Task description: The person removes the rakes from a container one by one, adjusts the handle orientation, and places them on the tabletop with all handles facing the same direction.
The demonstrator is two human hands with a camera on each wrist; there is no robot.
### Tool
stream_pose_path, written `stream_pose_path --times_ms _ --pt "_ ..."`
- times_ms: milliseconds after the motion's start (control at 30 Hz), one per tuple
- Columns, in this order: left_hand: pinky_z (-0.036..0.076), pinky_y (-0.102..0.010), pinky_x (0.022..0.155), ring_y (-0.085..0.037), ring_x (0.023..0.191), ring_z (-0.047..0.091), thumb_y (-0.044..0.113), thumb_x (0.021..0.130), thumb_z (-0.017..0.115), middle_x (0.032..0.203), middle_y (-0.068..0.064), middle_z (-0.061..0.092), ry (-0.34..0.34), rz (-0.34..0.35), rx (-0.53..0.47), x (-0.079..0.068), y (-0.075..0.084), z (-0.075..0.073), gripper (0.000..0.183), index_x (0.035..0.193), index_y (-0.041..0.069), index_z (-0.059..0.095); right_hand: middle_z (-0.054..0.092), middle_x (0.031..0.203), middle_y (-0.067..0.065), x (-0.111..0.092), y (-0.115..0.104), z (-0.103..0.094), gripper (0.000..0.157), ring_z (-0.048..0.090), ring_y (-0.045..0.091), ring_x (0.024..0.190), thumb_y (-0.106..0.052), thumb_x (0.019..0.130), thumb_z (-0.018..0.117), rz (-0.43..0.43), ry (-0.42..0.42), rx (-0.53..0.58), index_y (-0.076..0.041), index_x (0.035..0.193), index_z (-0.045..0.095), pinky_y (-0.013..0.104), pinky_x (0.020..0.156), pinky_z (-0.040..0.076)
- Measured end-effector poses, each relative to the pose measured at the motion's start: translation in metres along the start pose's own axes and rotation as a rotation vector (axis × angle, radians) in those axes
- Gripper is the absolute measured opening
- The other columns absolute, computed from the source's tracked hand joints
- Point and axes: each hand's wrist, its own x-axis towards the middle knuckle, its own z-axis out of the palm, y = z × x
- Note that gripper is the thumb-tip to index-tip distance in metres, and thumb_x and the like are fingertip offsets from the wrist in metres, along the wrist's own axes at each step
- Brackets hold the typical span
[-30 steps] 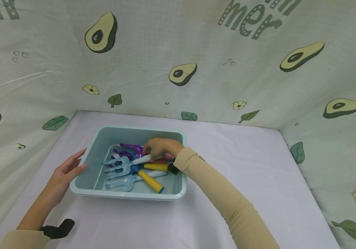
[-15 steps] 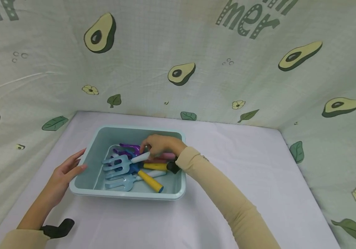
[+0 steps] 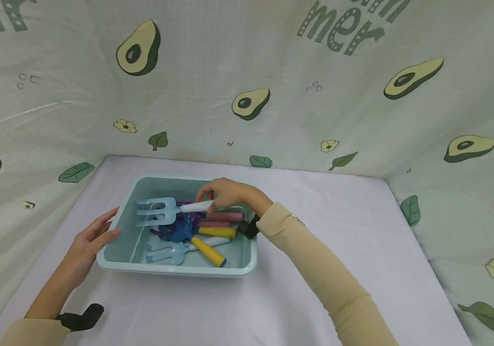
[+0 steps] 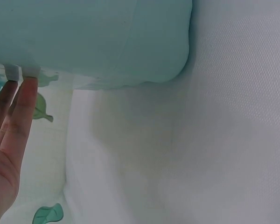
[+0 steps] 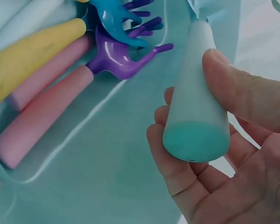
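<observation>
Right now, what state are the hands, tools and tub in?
Tub: upright, uncovered
Left hand: touching the tub's side
Raised fork: held, tines pointing left
Right hand: gripping the raised fork's handle
Other light-blue fork: lying in the tub
Yellow-handled tools: lying in the tub
Pink-handled tools: lying in the tub

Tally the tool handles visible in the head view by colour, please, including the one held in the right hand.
White handles: 2, one in the right hand
Yellow handles: 2
Pink handles: 2
Total: 6
</observation>
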Motion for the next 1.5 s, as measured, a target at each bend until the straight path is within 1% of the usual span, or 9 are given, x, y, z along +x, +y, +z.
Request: stream_pose_path --times_ms 100,133,267,333,500,633,867,1200,1500 --pt "0.044 -0.011 0.074 -0.031 0.135 0.031 0.034 0.097 0.046 0.155 -0.003 0.022 -0.001 -0.013 0.001 0.001 0.002 0.001 0.057 0.148 0.033 0.02 0.063 0.092 0.003 -0.006 0.001 -0.002 0.034 0.053 0.017 0.087 -0.009 0.083 0.068 -0.023 0.039 -0.005 -0.013 0.117 0.061 0.021 0.074 0.04" --pt "0.044 -0.01 0.074 -0.031 0.135 0.031 0.034 0.097 0.046 0.155 -0.003 0.022 0.0 -0.015 0.001 0.001 0.002 0.001 0.057 0.148 0.033 0.02 0.063 0.092 0.003 -0.008 0.001 -0.003 0.034 0.054 0.018 0.087 -0.009 0.084 0.068 -0.03 0.05 0.0 -0.013 0.117 0.061 0.021 0.074 0.04" --pt "0.044 -0.01 0.074 -0.013 0.129 0.039 0.033 0.097 0.046 0.155 -0.003 0.023 0.001 -0.012 0.006 0.0 0.001 0.001 0.057 0.149 0.032 0.02 0.063 0.091 0.004 -0.015 -0.002 -0.007 0.034 0.055 0.02 0.086 -0.009 0.084 0.067 -0.057 0.095 0.02 -0.013 0.117 0.061 0.022 0.073 0.041" --pt "0.043 -0.009 0.074 -0.01 0.126 0.039 0.033 0.098 0.045 0.155 -0.004 0.023 -0.001 -0.015 0.008 -0.001 0.001 0.001 0.057 0.149 0.033 0.019 0.062 0.092 0.003 -0.017 -0.002 -0.008 0.034 0.055 0.021 0.084 -0.01 0.085 0.066 -0.068 0.12 0.029 -0.014 0.118 0.061 0.022 0.073 0.042" --pt "0.042 -0.008 0.074 -0.026 0.134 0.032 0.033 0.098 0.044 0.156 -0.003 0.02 -0.006 -0.017 0.008 -0.002 0.001 0.0 0.058 0.149 0.033 0.017 0.06 0.097 0.003 -0.024 -0.004 -0.009 0.033 0.055 0.019 0.078 -0.012 0.086 0.065 -0.08 0.184 0.05 -0.015 0.118 0.06 0.021 0.07 0.043" --pt "0.042 -0.008 0.074 -0.03 0.136 0.028 0.034 0.098 0.044 0.156 0.002 0.019 -0.012 -0.016 0.0 -0.003 0.001 0.0 0.057 0.148 0.035 0.017 0.059 0.101 0.004 -0.033 -0.006 -0.01 0.032 0.055 0.018 0.077 -0.011 0.086 0.065 -0.088 0.216 0.08 -0.016 0.118 0.061 0.022 0.071 0.044" --pt "0.042 -0.008 0.074 -0.031 0.14 0.021 0.033 0.099 0.042 0.156 0.008 0.016 -0.021 -0.011 -0.034 -0.002 0.0 -0.001 0.056 0.148 0.035 0.017 0.064 0.103 0.002 -0.048 -0.008 -0.009 0.032 0.057 0.019 0.088 -0.012 0.086 0.065 -0.112 0.285 0.121 -0.015 0.118 0.061 0.025 0.078 0.046" --pt "0.04 -0.007 0.074 -0.031 0.142 0.017 0.032 0.099 0.042 0.155 0.011 0.017 -0.018 -0.002 -0.029 0.0 0.0 0.001 0.056 0.149 0.034 0.017 0.062 0.099 0.003 -0.074 -0.002 0.002 0.032 0.056 0.016 0.076 -0.012 0.085 0.066 -0.128 0.375 0.201 -0.016 0.117 0.062 0.024 0.071 0.046" --pt "0.041 -0.008 0.074 -0.022 0.14 0.025 0.03 0.099 0.042 0.154 0.012 0.02 -0.014 0.01 -0.027 -0.001 0.001 0.001 0.055 0.149 0.033 0.018 0.062 0.104 0.003 -0.102 0.006 0.013 0.035 0.056 0.02 0.086 -0.008 0.085 0.065 -0.121 0.458 0.235 -0.015 0.119 0.061 0.029 0.076 0.048"
